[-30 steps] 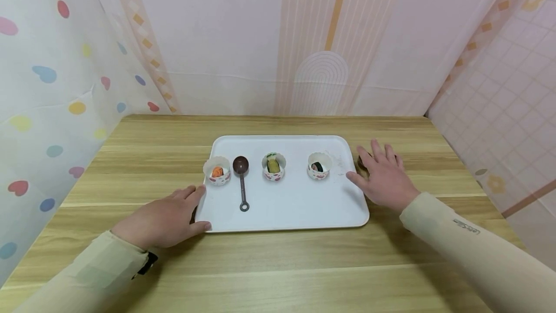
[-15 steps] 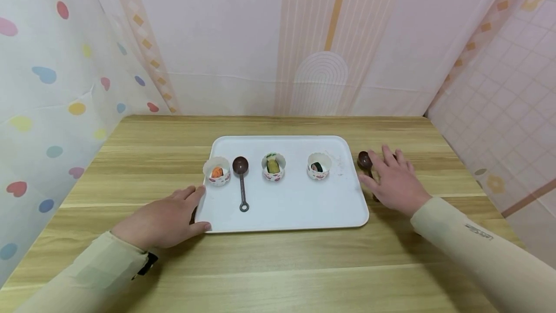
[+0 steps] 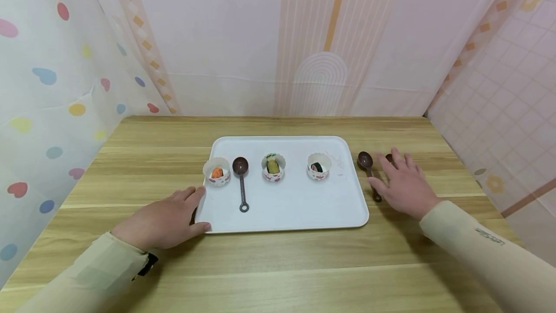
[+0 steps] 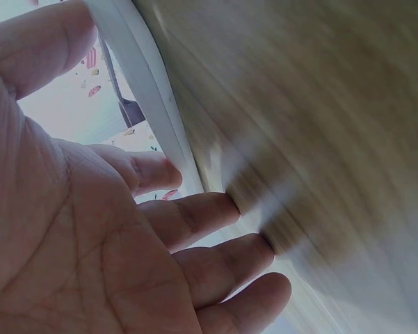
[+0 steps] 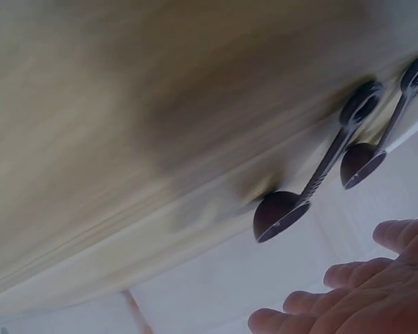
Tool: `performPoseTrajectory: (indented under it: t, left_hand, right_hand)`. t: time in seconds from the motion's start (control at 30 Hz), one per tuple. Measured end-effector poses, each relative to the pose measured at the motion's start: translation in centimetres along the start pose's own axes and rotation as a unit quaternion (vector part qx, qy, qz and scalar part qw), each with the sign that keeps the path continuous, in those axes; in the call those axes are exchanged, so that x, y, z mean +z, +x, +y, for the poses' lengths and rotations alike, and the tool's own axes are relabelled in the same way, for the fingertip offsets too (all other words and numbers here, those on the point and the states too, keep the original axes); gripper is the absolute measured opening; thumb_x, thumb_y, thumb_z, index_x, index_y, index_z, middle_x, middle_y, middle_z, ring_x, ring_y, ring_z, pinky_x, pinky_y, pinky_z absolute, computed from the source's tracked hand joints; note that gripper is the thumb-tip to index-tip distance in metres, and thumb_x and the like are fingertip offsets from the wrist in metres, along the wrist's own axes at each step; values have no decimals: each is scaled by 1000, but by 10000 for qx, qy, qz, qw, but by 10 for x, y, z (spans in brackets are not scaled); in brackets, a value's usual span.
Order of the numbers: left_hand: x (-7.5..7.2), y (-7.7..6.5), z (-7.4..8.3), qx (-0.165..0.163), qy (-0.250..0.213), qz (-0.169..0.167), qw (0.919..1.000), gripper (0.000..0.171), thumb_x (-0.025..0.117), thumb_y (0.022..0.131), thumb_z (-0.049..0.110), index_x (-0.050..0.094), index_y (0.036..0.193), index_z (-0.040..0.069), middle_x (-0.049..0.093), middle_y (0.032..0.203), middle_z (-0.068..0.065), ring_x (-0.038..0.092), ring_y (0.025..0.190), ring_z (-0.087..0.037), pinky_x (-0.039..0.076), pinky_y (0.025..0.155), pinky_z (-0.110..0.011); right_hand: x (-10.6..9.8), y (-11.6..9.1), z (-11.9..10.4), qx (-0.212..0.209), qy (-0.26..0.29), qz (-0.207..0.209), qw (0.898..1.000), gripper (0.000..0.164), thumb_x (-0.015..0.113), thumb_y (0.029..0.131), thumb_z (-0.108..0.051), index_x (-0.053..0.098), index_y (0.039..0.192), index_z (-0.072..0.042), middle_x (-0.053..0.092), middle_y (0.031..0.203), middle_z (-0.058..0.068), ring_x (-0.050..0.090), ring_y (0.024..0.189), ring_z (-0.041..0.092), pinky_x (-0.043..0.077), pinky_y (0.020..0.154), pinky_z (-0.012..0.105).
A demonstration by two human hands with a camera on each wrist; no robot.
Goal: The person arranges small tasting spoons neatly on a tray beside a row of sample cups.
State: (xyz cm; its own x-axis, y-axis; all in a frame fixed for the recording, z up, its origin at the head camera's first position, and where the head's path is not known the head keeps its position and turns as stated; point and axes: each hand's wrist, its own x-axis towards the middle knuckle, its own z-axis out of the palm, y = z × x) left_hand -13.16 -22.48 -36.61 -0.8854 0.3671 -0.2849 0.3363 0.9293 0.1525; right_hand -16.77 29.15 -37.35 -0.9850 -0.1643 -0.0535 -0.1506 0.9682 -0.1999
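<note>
Tray point(image 3: 299, 211) on table point(image 3: 269, 274). On tray, left to right: left cup point(image 3: 223, 181) at tray's left edge, tray scoop point(image 3: 242, 190), middle cup point(image 3: 273, 177), right cup point(image 3: 319, 176). Inner scoop point(image 3: 368, 170), then outer scoop point(image 3: 389, 158), on table right of tray.

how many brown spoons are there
3: a dark brown round-bowled spoon on the white rectangular tray; second spoon right of it on the wooden table; third spoon rightmost, partly hidden by the right hand.
</note>
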Motion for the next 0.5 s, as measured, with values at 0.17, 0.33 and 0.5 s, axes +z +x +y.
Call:
performPoseTrajectory:
  t: [0.17,0.33,0.5]
  left_hand:
    - [0,0,-1,-1,28,23,10000,99,63,97,64,34,161,-5,40,160,-35,44,146,-53,47,110,-65]
    - [1,0,-1,15,54,36,10000,99,64,97,64,34,161,-5,41,159,-36,44,146,-53,47,110,-65]
    - [1,1,-1,-21,62,2,10000,100,63,97,65,33,161,-5,40,160,-35,43,147,-52,48,110,-65]
  right_hand:
    - [-2,-3,6,97,-52,-75,9999,74,47,111,-46,24,167,-3,8,169,40,10,150,70,15,118,82]
    - [-3,-6,14,99,-299,-90,9995,70,48,112,-41,29,164,0,15,167,41,17,148,71,17,121,78]
    - [-5,-9,20,-36,-476,-18,9989,67,52,110,-36,34,161,5,24,163,42,24,150,63,19,124,72]
